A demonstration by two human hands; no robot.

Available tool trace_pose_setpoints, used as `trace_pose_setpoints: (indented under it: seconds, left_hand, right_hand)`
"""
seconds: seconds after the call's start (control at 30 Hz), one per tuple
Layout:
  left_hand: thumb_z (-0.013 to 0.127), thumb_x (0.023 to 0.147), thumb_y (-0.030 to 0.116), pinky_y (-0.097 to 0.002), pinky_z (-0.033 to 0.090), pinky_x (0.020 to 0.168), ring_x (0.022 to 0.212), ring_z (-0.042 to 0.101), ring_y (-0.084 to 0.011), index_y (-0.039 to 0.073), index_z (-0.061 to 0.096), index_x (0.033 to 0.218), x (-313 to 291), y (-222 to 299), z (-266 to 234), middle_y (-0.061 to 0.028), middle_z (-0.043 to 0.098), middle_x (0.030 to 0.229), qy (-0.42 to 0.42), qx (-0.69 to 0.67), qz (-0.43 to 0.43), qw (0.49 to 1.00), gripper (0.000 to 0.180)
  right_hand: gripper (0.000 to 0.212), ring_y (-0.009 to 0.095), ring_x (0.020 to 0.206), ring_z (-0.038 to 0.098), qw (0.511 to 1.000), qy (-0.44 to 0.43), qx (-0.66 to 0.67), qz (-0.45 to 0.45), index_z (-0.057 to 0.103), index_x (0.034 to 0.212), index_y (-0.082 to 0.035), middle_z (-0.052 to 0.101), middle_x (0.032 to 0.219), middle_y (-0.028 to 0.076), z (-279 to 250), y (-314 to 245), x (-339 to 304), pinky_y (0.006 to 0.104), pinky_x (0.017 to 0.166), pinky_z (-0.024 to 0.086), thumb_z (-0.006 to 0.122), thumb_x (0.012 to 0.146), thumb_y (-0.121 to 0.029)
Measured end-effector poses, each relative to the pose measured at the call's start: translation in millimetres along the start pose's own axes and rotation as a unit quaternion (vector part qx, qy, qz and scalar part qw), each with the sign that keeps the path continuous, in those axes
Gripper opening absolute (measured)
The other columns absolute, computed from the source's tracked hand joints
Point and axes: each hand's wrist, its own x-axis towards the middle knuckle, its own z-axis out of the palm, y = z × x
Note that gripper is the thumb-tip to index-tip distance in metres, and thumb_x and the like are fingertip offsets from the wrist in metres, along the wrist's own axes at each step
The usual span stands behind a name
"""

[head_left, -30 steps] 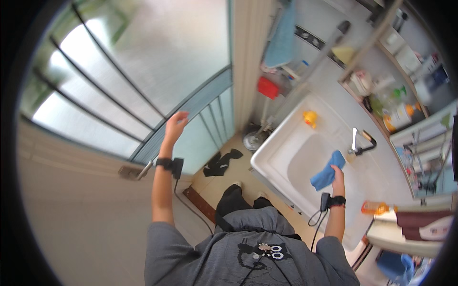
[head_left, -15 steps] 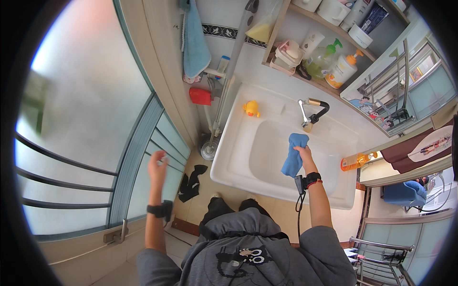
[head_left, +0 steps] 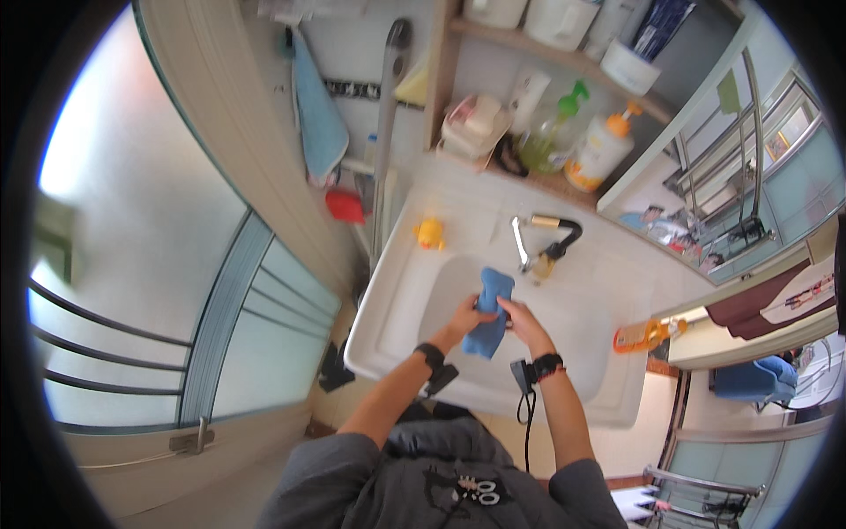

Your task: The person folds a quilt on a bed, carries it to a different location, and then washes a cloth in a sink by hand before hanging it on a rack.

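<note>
A blue folded cloth [head_left: 480,339] is held over the bowl of the white sink [head_left: 374,331]. My left hand [head_left: 464,321] grips its left side, fingers closed, with the thumb on the upper face. At its right side my right hand [head_left: 525,324] is closed on it too. Just beyond the hands stands a faucet [head_left: 551,256] with a black curved spout and a silver lever. A yellow rubber duck [head_left: 430,234] sits on the sink's far left ledge. The undersides of both hands are hidden.
An orange liquid bottle [head_left: 636,336] lies at the sink's right edge. Pump bottles [head_left: 599,154] stand on a wooden shelf beyond the sink. A light blue towel [head_left: 319,115] hangs at the far left, beside a grey pole [head_left: 388,97]. A frosted glass door [head_left: 141,220] fills the left.
My left hand has come in from the left, where it was raised and free, and taken hold of the cloth. The view has shifted, and the sink appears closer.
</note>
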Motion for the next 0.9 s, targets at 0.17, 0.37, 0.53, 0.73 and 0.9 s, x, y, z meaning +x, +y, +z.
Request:
trace_pose_setpoints:
  seconds: [0.17, 0.37, 0.53, 0.73, 0.9]
  left_hand:
    - [0.065, 0.070, 0.008, -0.0344, 0.050, 0.074, 0.084, 0.061, -0.0237, 0.006, 0.044, 0.120, 45.1, 19.8, 42.9, -0.0157, 0.059, 0.098, 0.134, 0.037, -0.044, 0.989, 0.054]
    - [0.069, 0.066, 0.012, -0.0344, 0.049, 0.075, 0.084, 0.061, -0.0242, 0.004, 0.049, 0.117, 54.7, 7.9, 58.7, -0.0162, 0.061, 0.096, 0.190, 0.132, -0.048, 0.972, 0.055]
    - [0.070, 0.065, 0.011, -0.0340, 0.048, 0.076, 0.086, 0.061, -0.0238, 0.004, 0.048, 0.120, 50.3, 6.0, 78.2, -0.0151, 0.062, 0.097, 0.232, 0.128, -0.025, 0.964, 0.059]
    - [0.069, 0.068, 0.008, -0.0332, 0.048, 0.076, 0.084, 0.062, -0.0231, 0.004, 0.045, 0.124, 50.8, 10.0, 84.8, -0.0144, 0.063, 0.095, 0.223, 0.138, -0.012, 0.965, 0.061]
    - [0.068, 0.070, 0.005, -0.0325, 0.049, 0.077, 0.087, 0.061, -0.0221, 0.004, 0.045, 0.123, 66.3, 16.7, 91.7, -0.0138, 0.061, 0.101, 0.193, 0.108, -0.023, 0.975, 0.058]
  right_hand:
    - [0.031, 0.023, 0.076, 0.063, 0.846, 0.245, -0.437, -0.182, 0.056, 0.098, -0.004, 0.063, 0.091, 0.015, -92.8, -28.4, 40.4, 0.0356, 0.059, 0.049, 0.060, 0.080, -0.030]
    - [0.030, 0.033, 0.070, 0.059, 0.656, 0.305, -0.540, -0.430, 0.050, 0.100, -0.008, 0.057, 0.081, 0.014, -115.2, -65.0, 58.5, 0.0423, 0.061, 0.048, 0.060, 0.074, -0.019]
    - [0.010, 0.033, 0.065, 0.057, 0.683, 0.222, -0.596, -0.358, 0.055, 0.081, -0.009, 0.056, 0.069, 0.014, -128.4, -67.0, 73.6, 0.0427, 0.057, 0.046, 0.059, 0.075, -0.015]
    - [0.006, 0.032, 0.064, 0.058, 0.675, 0.238, -0.565, -0.410, 0.057, 0.074, -0.009, 0.055, 0.064, 0.014, -127.3, -62.3, 67.0, 0.0425, 0.055, 0.045, 0.059, 0.075, -0.015]
    - [0.006, 0.031, 0.067, 0.058, 0.677, 0.236, -0.583, -0.381, 0.059, 0.078, -0.010, 0.057, 0.068, 0.014, -130.7, -72.5, 63.7, 0.0417, 0.057, 0.047, 0.058, 0.076, -0.016]
